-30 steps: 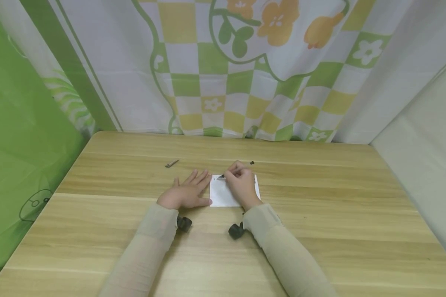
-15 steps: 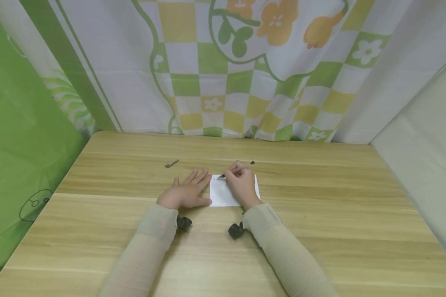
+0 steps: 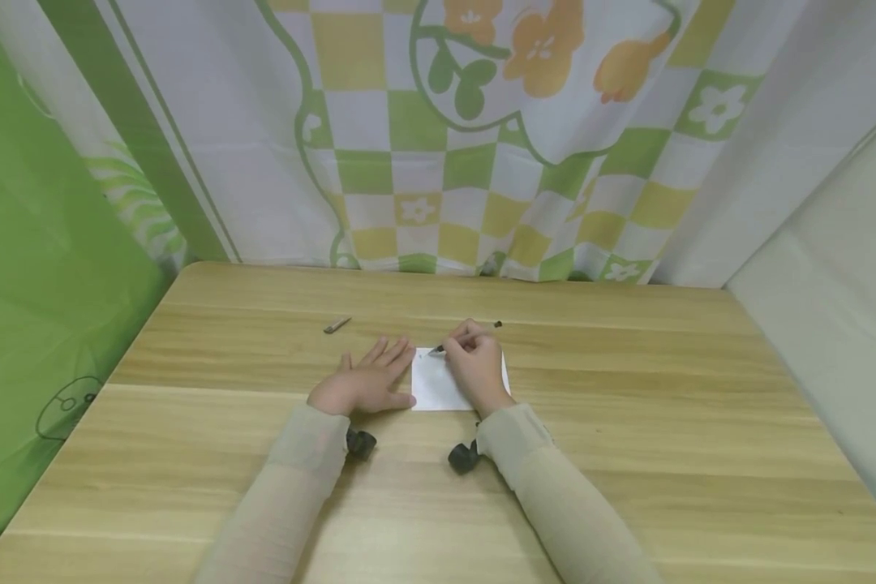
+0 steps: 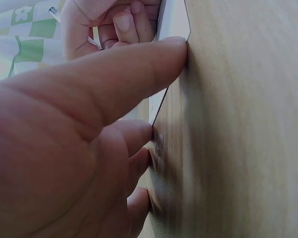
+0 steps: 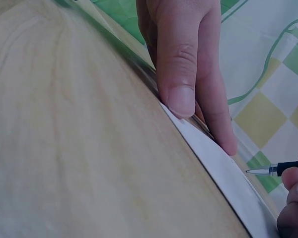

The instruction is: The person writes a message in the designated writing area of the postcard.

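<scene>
A small white sheet of paper [image 3: 441,388] lies on the wooden table, with a tiny dark mark near its upper left corner. My right hand [image 3: 477,365] pinches a pen [image 3: 436,349], its tip pointing left over the paper's upper part. In the right wrist view the pen [image 5: 283,168] shows a clear tip and a black grip; whether the tip touches the paper I cannot tell. Spread out flat, my left hand [image 3: 365,383] rests with thumb and index fingertip on the sheet's left edge. The left wrist view shows that thumb [image 4: 164,57] pressing the paper's edge.
A small brownish pen-like piece [image 3: 338,325] lies beyond my left hand. A small black bit [image 3: 498,324] shows just past my right hand, perhaps the pen's end. A checked, flowered curtain [image 3: 467,178] hangs behind the table [image 3: 664,454]. Green cloth [image 3: 51,268] covers the left side.
The whole head view has shifted slightly, so the table sits a little lower. Both hands, the pen and the paper keep nearly the same places relative to each other.
</scene>
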The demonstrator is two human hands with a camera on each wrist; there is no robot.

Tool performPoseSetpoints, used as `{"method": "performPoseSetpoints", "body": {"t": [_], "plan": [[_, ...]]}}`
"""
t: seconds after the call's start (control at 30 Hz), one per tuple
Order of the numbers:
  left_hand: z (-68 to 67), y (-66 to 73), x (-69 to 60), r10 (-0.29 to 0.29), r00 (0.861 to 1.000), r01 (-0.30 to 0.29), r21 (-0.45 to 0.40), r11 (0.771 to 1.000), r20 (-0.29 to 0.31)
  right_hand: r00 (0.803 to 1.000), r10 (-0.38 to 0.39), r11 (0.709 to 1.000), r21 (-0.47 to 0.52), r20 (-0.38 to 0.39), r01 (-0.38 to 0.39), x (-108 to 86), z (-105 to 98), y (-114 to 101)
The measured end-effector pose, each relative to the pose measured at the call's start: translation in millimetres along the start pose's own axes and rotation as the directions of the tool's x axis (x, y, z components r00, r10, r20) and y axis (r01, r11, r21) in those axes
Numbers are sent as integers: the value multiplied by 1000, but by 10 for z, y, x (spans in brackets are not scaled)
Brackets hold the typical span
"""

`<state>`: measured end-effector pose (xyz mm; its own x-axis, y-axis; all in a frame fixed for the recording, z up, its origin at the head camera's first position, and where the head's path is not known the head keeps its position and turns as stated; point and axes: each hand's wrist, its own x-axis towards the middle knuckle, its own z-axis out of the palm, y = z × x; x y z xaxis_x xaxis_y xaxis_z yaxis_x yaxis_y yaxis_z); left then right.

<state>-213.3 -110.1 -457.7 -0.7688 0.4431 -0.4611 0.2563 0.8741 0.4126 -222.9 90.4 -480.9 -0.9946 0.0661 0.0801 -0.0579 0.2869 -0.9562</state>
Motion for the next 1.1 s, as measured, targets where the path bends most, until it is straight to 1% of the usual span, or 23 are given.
{"method": "performPoseSetpoints", "body": {"t": [0.27,0.5,0.77,0.83,1.1], "plan": [[-11,2,-2,0,1000,0,-6,1000,-3,1000,-2,1000,2,-6,2,7,-6,-3],[2,0,-6,-2,1000,2,0,1000,16,999,-40,999,-22,4,40,13,4,18],[-8,-1,-17,9,1000,-9,-20,1000,12,998,-60,998,-16,6,60,15,9,5],[-6,-2,-14,2,1000,-2,-11,1000,17,998,-60,998,-20,3,60,16,9,5],[7,-7,-15,6,1000,-6,-8,1000,-4,999,-53,998,-18,-5,52,15,3,10]]}}
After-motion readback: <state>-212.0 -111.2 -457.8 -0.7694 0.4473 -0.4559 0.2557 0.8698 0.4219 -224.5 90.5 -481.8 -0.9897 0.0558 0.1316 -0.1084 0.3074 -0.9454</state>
